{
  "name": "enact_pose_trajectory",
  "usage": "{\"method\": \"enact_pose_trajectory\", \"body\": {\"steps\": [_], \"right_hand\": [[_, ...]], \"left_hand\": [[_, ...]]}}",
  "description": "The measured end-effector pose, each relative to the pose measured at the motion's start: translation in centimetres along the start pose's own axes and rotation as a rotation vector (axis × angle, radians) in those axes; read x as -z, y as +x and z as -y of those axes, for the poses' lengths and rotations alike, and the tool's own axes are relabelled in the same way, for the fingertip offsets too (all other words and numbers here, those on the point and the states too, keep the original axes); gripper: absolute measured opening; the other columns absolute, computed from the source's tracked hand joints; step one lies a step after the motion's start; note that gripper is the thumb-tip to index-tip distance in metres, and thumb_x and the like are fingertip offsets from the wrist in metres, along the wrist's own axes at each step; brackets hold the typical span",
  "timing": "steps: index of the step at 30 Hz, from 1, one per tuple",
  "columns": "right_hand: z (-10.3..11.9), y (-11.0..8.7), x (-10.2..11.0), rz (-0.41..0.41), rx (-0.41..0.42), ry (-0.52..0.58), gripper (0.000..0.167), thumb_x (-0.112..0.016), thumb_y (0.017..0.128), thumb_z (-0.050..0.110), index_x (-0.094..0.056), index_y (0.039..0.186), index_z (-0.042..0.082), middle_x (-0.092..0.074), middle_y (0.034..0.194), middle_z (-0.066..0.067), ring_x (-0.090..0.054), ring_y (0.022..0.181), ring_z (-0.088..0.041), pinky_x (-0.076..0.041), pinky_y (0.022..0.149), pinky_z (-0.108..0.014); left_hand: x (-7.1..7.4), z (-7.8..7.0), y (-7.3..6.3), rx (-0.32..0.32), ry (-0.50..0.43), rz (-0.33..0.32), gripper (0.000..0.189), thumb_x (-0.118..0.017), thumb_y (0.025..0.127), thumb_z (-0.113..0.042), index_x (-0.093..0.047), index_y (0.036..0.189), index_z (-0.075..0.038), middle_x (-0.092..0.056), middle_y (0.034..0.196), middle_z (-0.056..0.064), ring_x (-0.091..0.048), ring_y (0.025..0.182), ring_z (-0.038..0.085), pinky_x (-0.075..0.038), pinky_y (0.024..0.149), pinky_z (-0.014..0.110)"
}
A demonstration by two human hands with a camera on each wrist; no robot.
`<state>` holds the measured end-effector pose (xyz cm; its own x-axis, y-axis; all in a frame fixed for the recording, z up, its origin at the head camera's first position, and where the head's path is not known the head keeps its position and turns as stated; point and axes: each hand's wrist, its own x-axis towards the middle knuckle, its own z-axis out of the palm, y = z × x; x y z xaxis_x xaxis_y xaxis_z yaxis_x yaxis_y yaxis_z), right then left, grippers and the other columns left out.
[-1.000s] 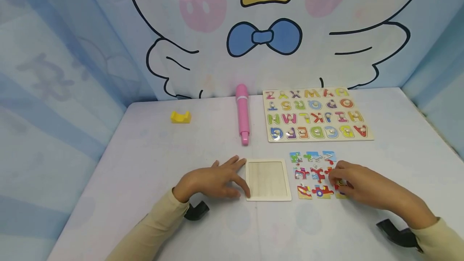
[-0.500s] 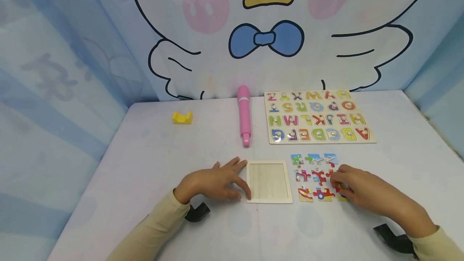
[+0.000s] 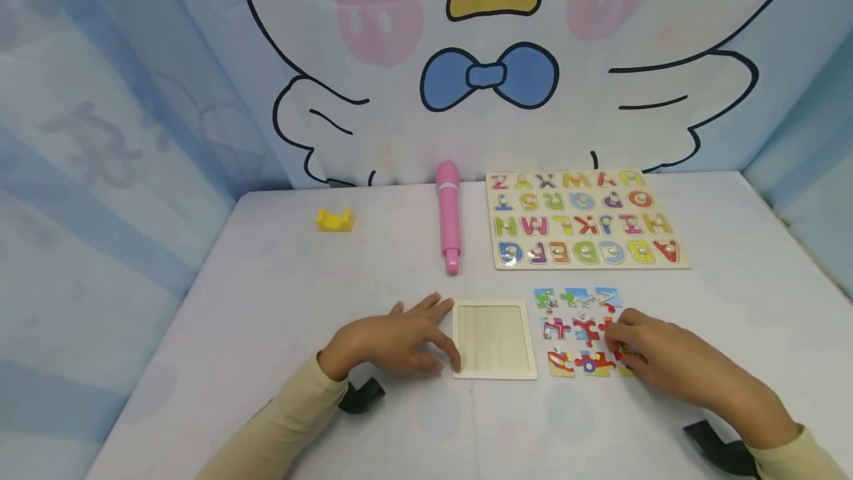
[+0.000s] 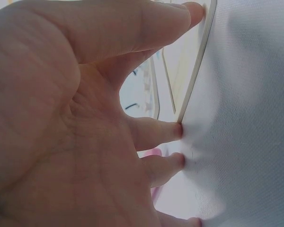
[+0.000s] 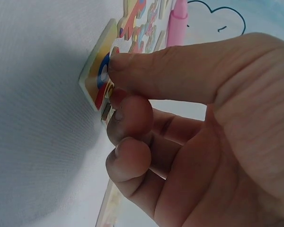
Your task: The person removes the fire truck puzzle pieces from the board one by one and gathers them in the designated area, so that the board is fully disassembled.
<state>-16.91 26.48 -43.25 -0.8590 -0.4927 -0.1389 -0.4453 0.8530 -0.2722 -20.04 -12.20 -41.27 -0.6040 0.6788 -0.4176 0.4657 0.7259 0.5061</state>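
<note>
A small square wooden puzzle tray (image 3: 493, 341) with a raised rim lies on the table. My left hand (image 3: 400, 343) rests beside it, fingers spread, with the thumb and a finger touching its left edge. To the tray's right, several jigsaw pieces (image 3: 591, 364) are laid out in loose rows, printed with a red vehicle, blue sky and yellow ground. My right hand (image 3: 673, 358) is over the right column, its fingers curled. In the right wrist view, thumb and index finger pinch a corner piece (image 5: 92, 78) with a blue wheel, low at the table; the fingers partly cover it.
Behind the pieces lies a wooden alphabet board (image 3: 589, 221) with knobbed letters. A pink pen-shaped toy (image 3: 449, 221) lies left of it, and a small yellow block (image 3: 335, 221) sits farther left. A printed curtain (image 3: 493, 124) hangs behind the table.
The head view has shifted slightly, so the scene sits lower in it. My right hand stays at the right column with a slight shift of the wrist; my left hand holds its place.
</note>
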Motion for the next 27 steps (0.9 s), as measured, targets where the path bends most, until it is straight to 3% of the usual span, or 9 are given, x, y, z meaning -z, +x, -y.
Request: {"method": "enact_pose_trajectory", "body": {"steps": [15,27], "right_hand": [[0.10,-0.18,0.08,0.015,-0.050,-0.012,0.020,-0.081,0.086,0.011,-0.072,0.101,0.021,-0.053,0.089,0.007,-0.047,0.072,-0.008,-0.042,0.060,-0.025],[0.15,-0.16,0.09,-0.006,-0.028,-0.031,0.021,-0.081,0.086,0.010,-0.072,0.100,0.022,-0.053,0.090,0.008,-0.046,0.071,-0.006,-0.041,0.060,-0.025]], "left_hand": [[0.19,-0.19,0.41,-0.017,0.010,-0.001,0.022,-0.070,0.098,-0.020,-0.076,0.104,-0.040,-0.019,0.169,0.012,-0.001,0.157,0.032,-0.009,0.115,0.074],[0.07,-0.01,0.32,-0.020,-0.004,-0.002,0.023,-0.071,0.097,-0.019,-0.077,0.104,-0.039,-0.019,0.169,0.012,-0.001,0.157,0.033,-0.009,0.115,0.074]]}}
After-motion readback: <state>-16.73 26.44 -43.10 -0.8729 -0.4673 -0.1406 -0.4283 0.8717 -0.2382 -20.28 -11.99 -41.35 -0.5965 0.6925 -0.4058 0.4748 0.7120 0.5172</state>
